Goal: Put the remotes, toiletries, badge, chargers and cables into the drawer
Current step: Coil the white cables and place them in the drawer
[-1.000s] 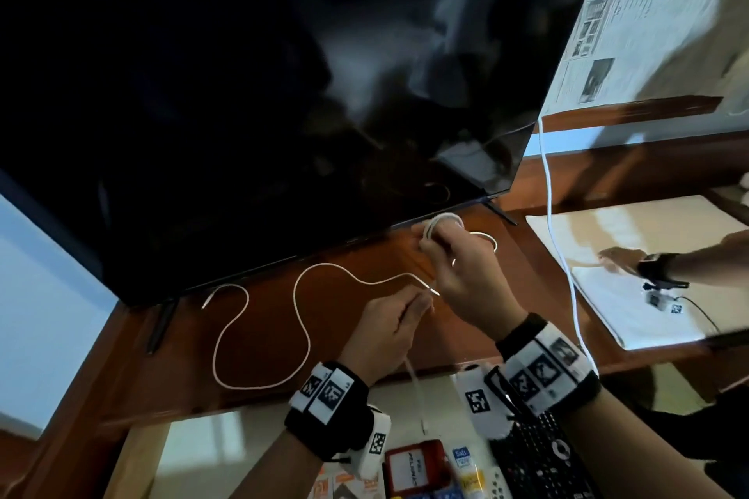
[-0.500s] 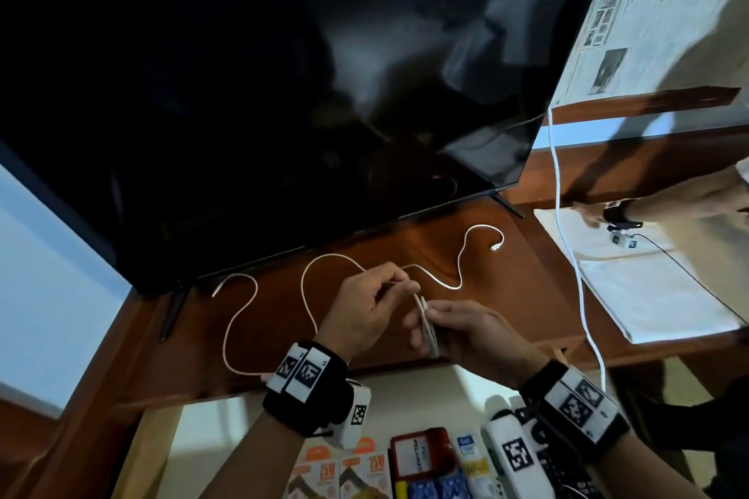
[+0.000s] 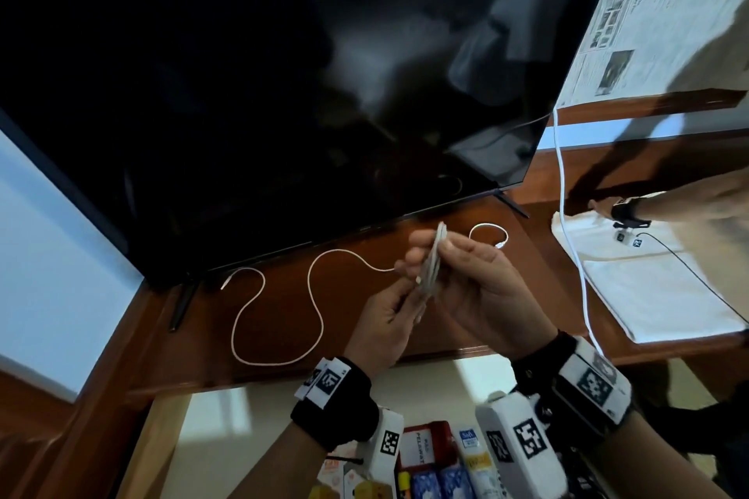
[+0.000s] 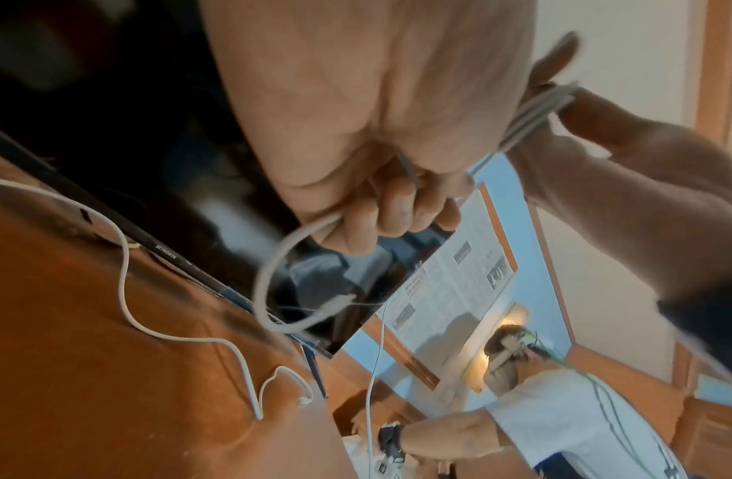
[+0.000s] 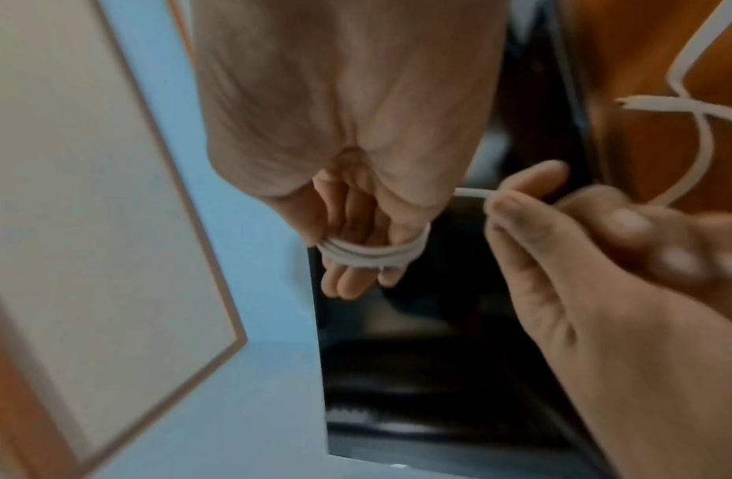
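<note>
R hand (image 3: 482,288) has white cable (image 3: 433,259) coiled round fingers — L hand (image 3: 389,316) pinches its strand.

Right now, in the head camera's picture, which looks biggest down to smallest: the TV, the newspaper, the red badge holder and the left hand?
1. TV, by far the largest.
2. Newspaper, partly cut off by the frame.
3. Left hand, though it is nearer the camera.
4. Red badge holder, partly hidden, so unsure.

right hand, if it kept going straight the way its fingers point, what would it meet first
Probably the television screen: the right hand, wound with white cable, points up and away toward it. Depth is unclear.
</note>
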